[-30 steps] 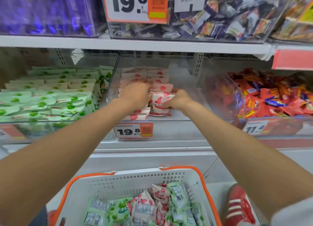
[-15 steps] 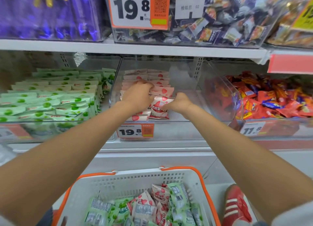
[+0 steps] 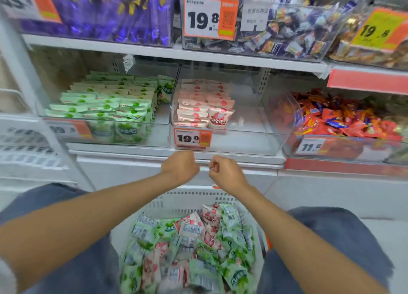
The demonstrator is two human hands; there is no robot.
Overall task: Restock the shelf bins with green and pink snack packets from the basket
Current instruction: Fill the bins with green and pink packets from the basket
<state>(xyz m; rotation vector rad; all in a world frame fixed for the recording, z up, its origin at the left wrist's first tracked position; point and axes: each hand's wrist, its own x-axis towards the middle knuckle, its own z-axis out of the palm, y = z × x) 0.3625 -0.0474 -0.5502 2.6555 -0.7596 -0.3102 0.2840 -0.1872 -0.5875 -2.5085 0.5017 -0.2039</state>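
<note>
Head view, left: clear plastic shelf bin [image 3: 161, 135], nearly full of flat green foil snack packets [image 3: 106, 108] standing in rows.
Left hand [image 3: 180, 168]: just below the shelf edge, grip curled in, holding nothing.
White plastic basket [image 3: 176, 200]: under both hands, heaped with loose green and pink packets [image 3: 189, 245].
Middle clear bin [image 3: 247, 126]: pink snack packets [image 3: 198, 104] fill only its left part.
Right hand [image 3: 227, 174]: grip curled, holding nothing.
Handling: likely light, soft and slippery; pinch several packets by their sealed edges.
</note>
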